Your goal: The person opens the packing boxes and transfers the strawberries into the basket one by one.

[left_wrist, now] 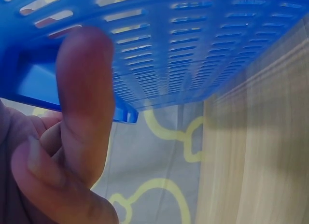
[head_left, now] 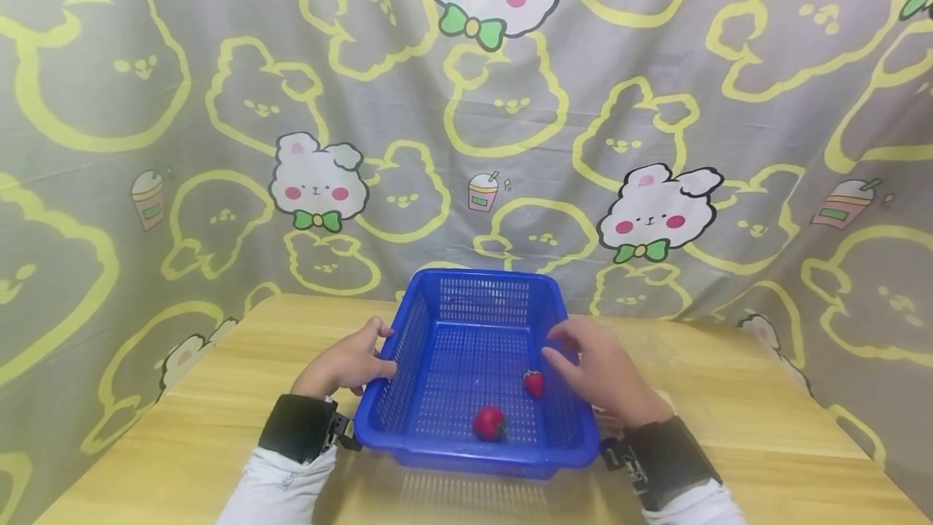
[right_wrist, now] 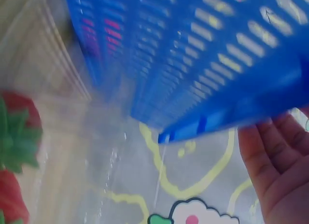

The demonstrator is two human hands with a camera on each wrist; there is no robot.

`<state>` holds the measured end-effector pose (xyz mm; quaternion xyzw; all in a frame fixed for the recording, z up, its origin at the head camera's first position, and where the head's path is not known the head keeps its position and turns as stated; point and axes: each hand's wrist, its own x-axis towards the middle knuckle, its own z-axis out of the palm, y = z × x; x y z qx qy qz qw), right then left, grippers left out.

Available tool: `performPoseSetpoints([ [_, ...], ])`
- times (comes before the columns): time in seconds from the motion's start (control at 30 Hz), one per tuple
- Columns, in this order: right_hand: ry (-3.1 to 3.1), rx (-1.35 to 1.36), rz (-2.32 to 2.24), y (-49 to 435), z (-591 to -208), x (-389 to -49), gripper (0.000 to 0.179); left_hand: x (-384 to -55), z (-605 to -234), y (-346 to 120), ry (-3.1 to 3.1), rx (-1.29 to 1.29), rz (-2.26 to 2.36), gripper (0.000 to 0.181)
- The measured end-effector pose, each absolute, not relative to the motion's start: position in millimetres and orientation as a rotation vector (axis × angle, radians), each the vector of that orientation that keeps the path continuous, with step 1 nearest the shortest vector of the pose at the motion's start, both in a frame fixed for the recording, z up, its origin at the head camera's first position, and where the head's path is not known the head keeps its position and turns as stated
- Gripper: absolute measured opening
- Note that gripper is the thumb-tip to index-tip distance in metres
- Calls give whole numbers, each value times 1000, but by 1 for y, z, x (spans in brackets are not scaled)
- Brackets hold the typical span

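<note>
A blue plastic basket [head_left: 474,454] with slotted walls stands in front of me. Two red strawberries lie inside it, a larger one [head_left: 489,423] near the front and a smaller one [head_left: 534,383] by the right wall. At the left rim, my left hand [head_left: 350,359] holds the basket, its fingers bent at the edge; one finger [left_wrist: 87,103] shows against the slotted side in the left wrist view. My right hand [head_left: 601,363] is over the right rim with loosely bent fingers and no strawberry in them. In the right wrist view its fingers [right_wrist: 265,156] partly pass behind the rim.
Beside the basket on the right is a blurred see-through container [right_wrist: 104,151], with red strawberries [right_wrist: 19,127] with green leaves near it. Everything rests on a wood-grain table [head_left: 765,428]. A grey patterned cloth [head_left: 408,104] hangs behind and at both sides.
</note>
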<state>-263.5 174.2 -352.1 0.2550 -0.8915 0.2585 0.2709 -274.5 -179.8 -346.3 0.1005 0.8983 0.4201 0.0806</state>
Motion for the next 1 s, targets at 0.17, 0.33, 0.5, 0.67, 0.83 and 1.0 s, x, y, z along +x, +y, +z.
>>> performPoseSetpoints([
  [0.17, -2482, 585, 726, 191, -347, -267, 17, -275, -348, -179, 2688, 295, 1256, 45],
  [0.33, -2576, 517, 715, 212, -344, -270, 19, -277, -351, -179, 2687, 280, 1274, 44],
  [0.5, -2647, 504, 691, 231, -345, -274, 20, -279, -351, -180, 2676, 285, 1278, 46],
  [0.67, -2704, 455, 680, 244, -345, -274, 23, -279, -350, -180, 2668, 304, 1282, 47],
  [0.83, -2786, 392, 669, 254, -345, -272, 22, -278, -349, -181, 2666, 322, 1275, 47],
  [1.0, -2907, 335, 653, 264, -350, -271, 22, -278, -348, -180, 2660, 307, 1282, 46],
])
